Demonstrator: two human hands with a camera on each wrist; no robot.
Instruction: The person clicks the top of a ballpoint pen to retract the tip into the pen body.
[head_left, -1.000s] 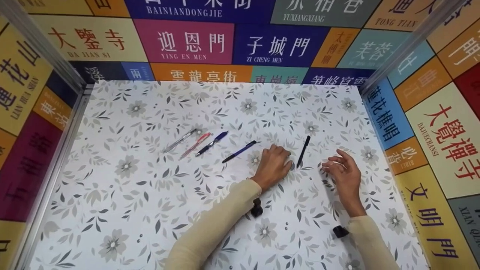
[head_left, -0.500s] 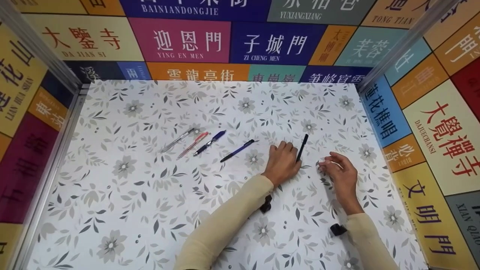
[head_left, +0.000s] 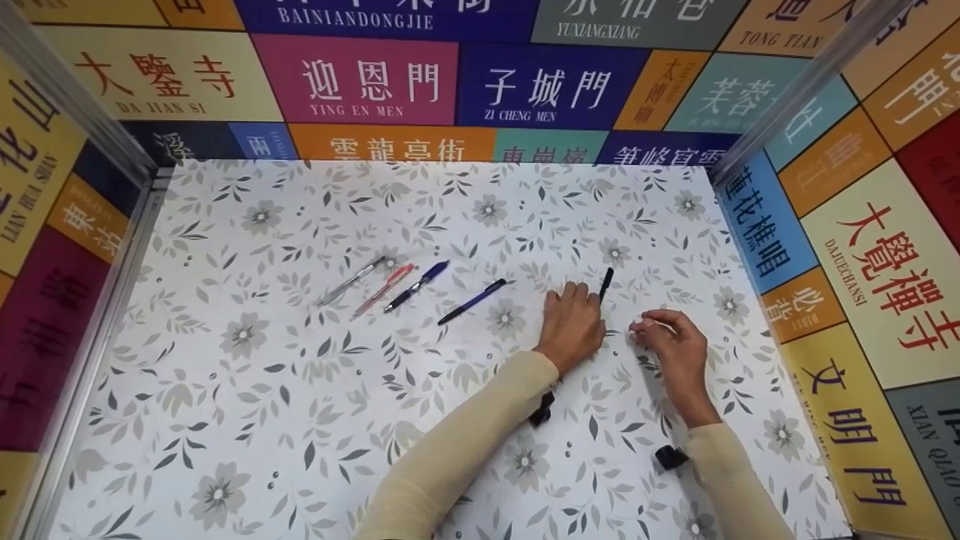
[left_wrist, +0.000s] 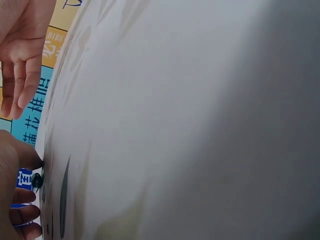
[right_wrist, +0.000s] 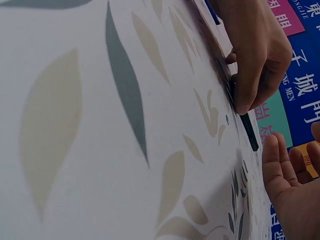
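Note:
A black pen (head_left: 604,283) lies on the flower-patterned table (head_left: 300,420), right of the middle. My left hand (head_left: 589,301) covers its near half, and its curled fingers pinch the pen; the right wrist view shows the fingertips (right_wrist: 243,97) clamped on the black pen (right_wrist: 248,131) against the table. In the left wrist view only the pen's end (left_wrist: 36,180) shows at my left hand (left_wrist: 15,200). My right hand (head_left: 646,327) rests on the table just right of the pen, fingers relaxed and holding nothing.
Left of my hands, several pens lie in a slanted row: a clear one (head_left: 351,281), a red one (head_left: 384,289), a blue one (head_left: 417,285) and a dark blue one (head_left: 474,301). Walls with coloured signs (head_left: 360,82) close in the table on three sides.
My left hand has slid right and forward onto the black pen and closed its fingers on it. My right hand has drawn slightly left, closer to the pen.

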